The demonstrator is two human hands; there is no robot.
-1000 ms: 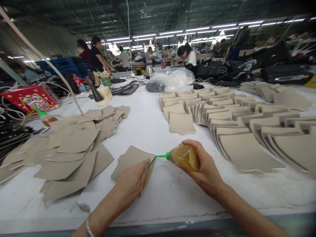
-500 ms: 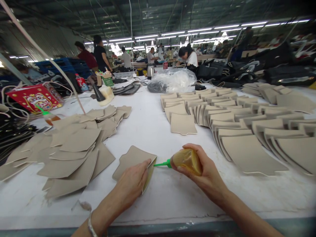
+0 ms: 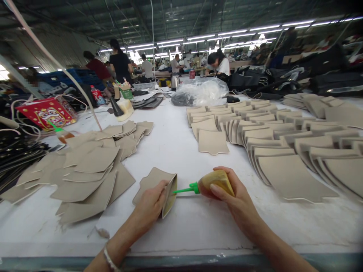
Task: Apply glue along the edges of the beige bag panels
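Observation:
My left hand (image 3: 151, 202) grips a beige leather-like piece (image 3: 153, 181) near the table's front, holding its right edge open so that a yellowish inner side shows. My right hand (image 3: 234, 192) is wrapped round a squeeze bottle (image 3: 214, 183) of amber liquid, tilted to the left. The bottle's green nozzle (image 3: 184, 189) reaches to the opening of the piece, its tip at or just inside the edge. To the left lies a loose heap of similar beige pieces (image 3: 93, 162); to the right, many stand in overlapping rows (image 3: 289, 173).
A second green-tipped bottle (image 3: 64, 134) lies by the heap, near a red box (image 3: 47, 113). A pale cord (image 3: 68, 77) slants down to the heap. Clear plastic bags (image 3: 200, 91) and black goods (image 3: 255, 81) lie at the back. Several people work beyond the white table (image 3: 170, 139).
The held piece's edge is spread wider, showing more of its inner side. The bottle has turned a little in my right hand, with the nozzle tip slightly further left. The view has shifted slightly.

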